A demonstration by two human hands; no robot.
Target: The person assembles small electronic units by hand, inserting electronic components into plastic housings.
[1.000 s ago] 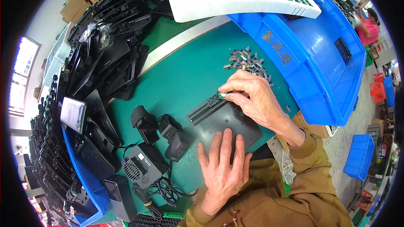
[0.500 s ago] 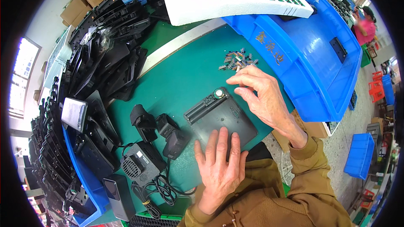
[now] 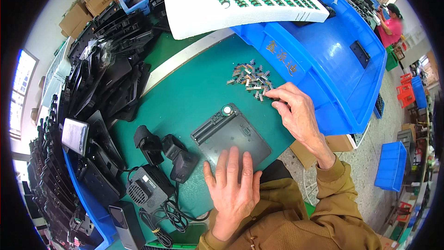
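Observation:
My left hand (image 3: pixel 233 190) lies flat, fingers spread, on the near part of a black plastic housing (image 3: pixel 249 141). The housing is a flat rectangular panel on the green mat, with a long raised channel along its far left edge. A round silver-and-white piece (image 3: pixel 227 110) sits at the far end of that channel. My right hand (image 3: pixel 298 115) is at the near right edge of a loose pile of small metal switch-like parts (image 3: pixel 249 78). Its forefinger and thumb are curved, with a gap between their tips. No part shows clearly in them.
Beyond the pile stands a big blue bin (image 3: pixel 319 60), with a white foam tray (image 3: pixel 189 16) of green parts across it. At left are black stands (image 3: pixel 148 144), a power adapter (image 3: pixel 150 187) with cables, a power bank (image 3: pixel 126 224) and stacked black housings (image 3: pixel 111 74).
My right hand has moved from beside the housing to the edge of the parts pile. My left hand stays on the housing. The whole view has shifted slightly.

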